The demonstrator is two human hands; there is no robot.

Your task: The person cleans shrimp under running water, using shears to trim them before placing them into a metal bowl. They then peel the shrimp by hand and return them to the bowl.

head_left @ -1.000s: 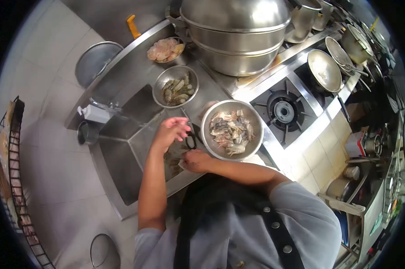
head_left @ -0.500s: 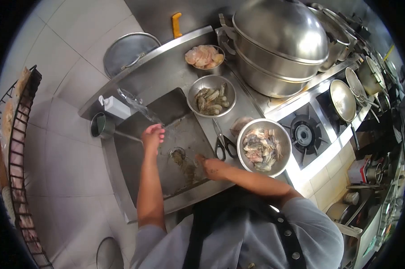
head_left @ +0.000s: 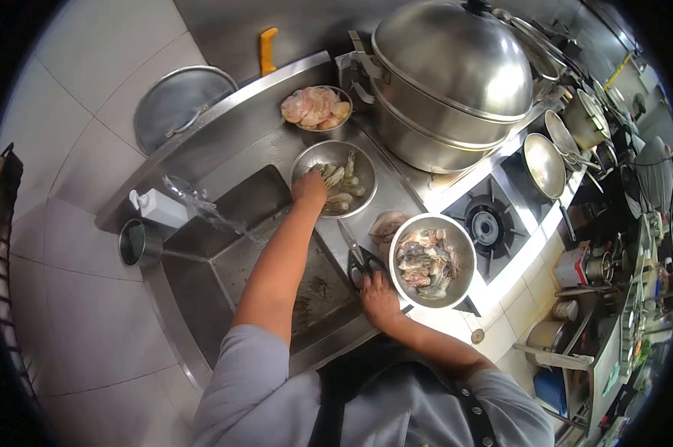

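My left hand [head_left: 309, 191] reaches into the left side of a steel bowl [head_left: 299, 160] of whole grey-green shrimp [head_left: 339, 201]. Its fingertips are down among the shrimp, and what they hold is hidden. My right hand [head_left: 379, 299] lies on the counter, its fingers at the black handles of the scissors [head_left: 353, 246], whose blades point toward the shrimp bowl. Right of the scissors sits a larger steel bowl [head_left: 468, 262] heaped with pale, cut shrimp pieces [head_left: 428, 261]. A pinkish item [head_left: 387, 226] lies just behind that bowl.
Water runs into the sink [head_left: 202, 305] at left. A white bottle [head_left: 160, 208] and metal cup [head_left: 139, 242] stand on its edge. Behind are a bowl of pinkish slices [head_left: 315, 106] and a large lidded steamer [head_left: 440, 123]. A gas burner [head_left: 487, 223] is at right.
My left hand has moved from the sink into the shrimp bowl. My right hand has gone from the sink's right side to the scissors' handles. The view has shifted a little.
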